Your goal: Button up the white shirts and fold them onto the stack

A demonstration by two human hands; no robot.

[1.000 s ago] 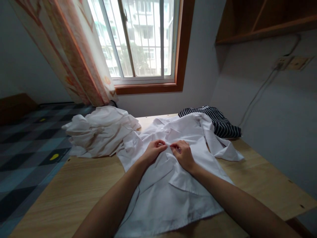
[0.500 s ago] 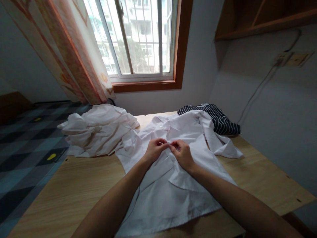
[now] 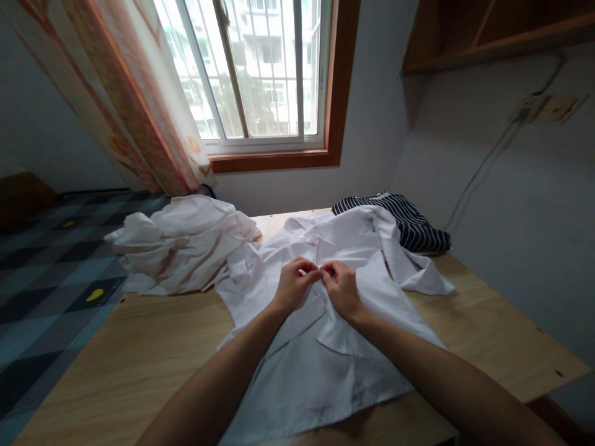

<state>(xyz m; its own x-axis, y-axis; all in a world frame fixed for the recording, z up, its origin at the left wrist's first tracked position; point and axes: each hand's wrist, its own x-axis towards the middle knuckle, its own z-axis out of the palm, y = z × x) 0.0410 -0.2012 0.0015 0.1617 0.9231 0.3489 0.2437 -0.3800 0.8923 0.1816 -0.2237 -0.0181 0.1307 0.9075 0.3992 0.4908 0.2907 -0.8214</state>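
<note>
A white button-up shirt (image 3: 367, 248) lies front side up on the wooden table, its collar towards the window and its lower front edges apart. My left hand (image 3: 296, 282) pinches the front edge of the shirt near its middle. Close against it, with fingertips almost touching, my right hand (image 3: 341, 285) pinches the other front edge. Whatever small part sits between the fingertips is hidden. Nearer the collar, a button (image 3: 302, 236) shows on the shirt front. One sleeve (image 3: 425, 275) stretches out to the right.
A heap of crumpled white cloth (image 3: 186, 244) rests at the table's left. Black-and-white striped cloth (image 3: 409, 223) lies at the back right. The wooden table (image 3: 493, 322) borders a checkered bed (image 3: 41, 291) on the left. A cable (image 3: 483, 167) runs down the right wall.
Both hands stay at the same spot on the shirt front, with only slight shifts of the fingers and the left wrist. The shirt lies as before.
</note>
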